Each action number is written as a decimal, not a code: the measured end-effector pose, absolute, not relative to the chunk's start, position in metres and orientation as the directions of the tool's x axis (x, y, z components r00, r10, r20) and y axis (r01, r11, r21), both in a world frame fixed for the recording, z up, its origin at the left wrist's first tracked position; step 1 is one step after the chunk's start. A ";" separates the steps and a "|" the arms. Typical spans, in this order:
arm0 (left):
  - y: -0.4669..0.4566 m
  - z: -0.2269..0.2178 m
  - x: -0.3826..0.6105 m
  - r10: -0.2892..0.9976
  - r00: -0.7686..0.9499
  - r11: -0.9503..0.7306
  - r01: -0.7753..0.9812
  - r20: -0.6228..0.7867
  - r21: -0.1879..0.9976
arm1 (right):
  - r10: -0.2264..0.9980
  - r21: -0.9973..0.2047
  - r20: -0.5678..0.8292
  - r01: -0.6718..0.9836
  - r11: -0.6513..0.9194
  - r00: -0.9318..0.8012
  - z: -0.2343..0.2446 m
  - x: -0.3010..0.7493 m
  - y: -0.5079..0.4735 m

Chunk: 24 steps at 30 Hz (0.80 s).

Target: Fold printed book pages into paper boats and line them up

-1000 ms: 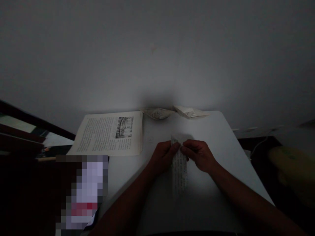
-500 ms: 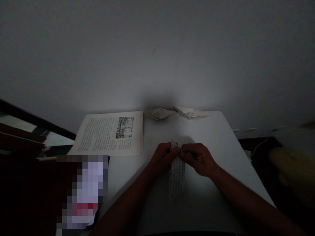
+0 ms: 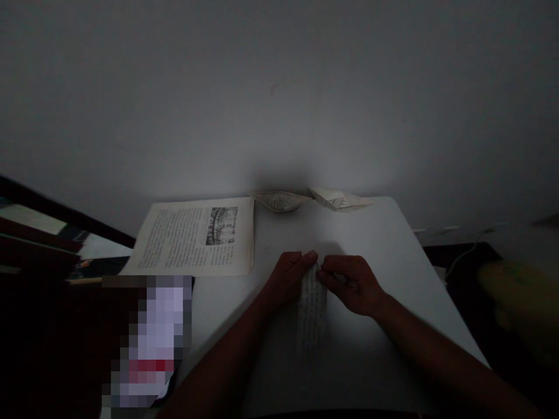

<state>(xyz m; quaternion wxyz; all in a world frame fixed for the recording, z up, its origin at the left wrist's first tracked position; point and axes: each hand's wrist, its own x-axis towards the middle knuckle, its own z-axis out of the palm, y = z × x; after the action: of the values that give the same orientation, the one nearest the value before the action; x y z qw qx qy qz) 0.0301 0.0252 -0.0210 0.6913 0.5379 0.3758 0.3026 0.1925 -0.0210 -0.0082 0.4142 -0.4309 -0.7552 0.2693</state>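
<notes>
A narrow folded strip of printed paper [image 3: 311, 308] lies lengthwise on the white table [image 3: 375, 244] in front of me. My left hand [image 3: 288, 278] pinches its far end from the left, fingers closed. From the right, my right hand [image 3: 353, 284] grips the same end, fingertips pressed against the left hand's. The strip's top corner is hidden under my fingers.
An open book [image 3: 194, 235] lies at the table's far left. Two folded paper boats [image 3: 279, 201] [image 3: 338, 199] rest against the wall at the back. A blurred object [image 3: 148, 340] sits at the near left. Dark furniture and a cable flank the table's right side.
The paper's upper tip, sticking up between my fingers a second ago, has been pressed down out of sight. Both hands have sunk slightly toward the table.
</notes>
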 end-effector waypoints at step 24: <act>0.028 -0.020 0.029 0.954 0.296 -0.127 0.225 0.056 0.966 | 0.986 -0.992 0.111 0.077 0.102 0.126 -0.022 0.191 -0.011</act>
<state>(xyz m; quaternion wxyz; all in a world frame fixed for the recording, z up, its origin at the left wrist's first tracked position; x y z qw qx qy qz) 0.0293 0.0283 -0.0199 0.4788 0.6470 0.4554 0.3804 0.1909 -0.0108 -0.0218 0.5396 -0.5214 -0.5096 0.4210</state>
